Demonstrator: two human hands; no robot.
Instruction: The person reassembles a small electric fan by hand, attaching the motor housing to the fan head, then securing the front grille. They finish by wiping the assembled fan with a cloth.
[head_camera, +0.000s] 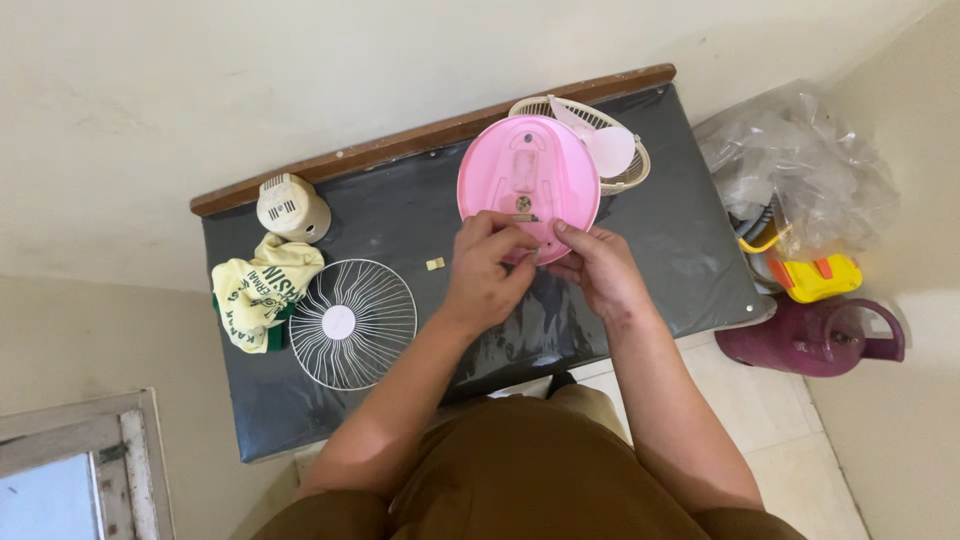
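Fan base (520, 170): smooth, glossy pink plastic. Fan guard (352, 322): thin white-coated metal wire. Motor cover (291, 207): matt cream plastic. Rag (258, 292): soft yellow cloth. Table top (400, 215): dark sheet, slight sheen; wood edge strip (400, 140). Jug (815, 338): glossy purple plastic.

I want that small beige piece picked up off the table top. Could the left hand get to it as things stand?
Probably yes. The small beige piece lies bare on the dark table top, just beside the left hand, with nothing on it or between them. That hand is busy at the pink fan base, though.
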